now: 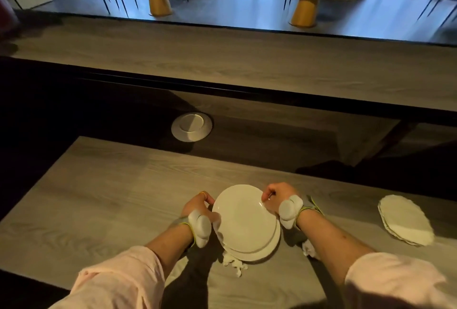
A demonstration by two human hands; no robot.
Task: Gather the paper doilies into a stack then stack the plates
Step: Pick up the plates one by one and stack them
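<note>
At lower centre of the frame two white plates [246, 222] sat stacked on the grey table [103, 200], the top one shifted slightly up and left of the lower. The left hand [199, 206] gripped the stack's left rim, fingers curled at the edge, a ring on one finger; the right hand [277, 196] pinched the upper right rim. Both wrists carried white pods on straps (pink sleeves pushed back behind them). The doilies [405, 219] lay gathered in a stack at right, well apart from the plates. Crumpled white scraps [233, 263] showed just below the plates — possibly paper, hard to tell. Another plate [191, 127] lay on the dark shelf at upper centre.
</note>
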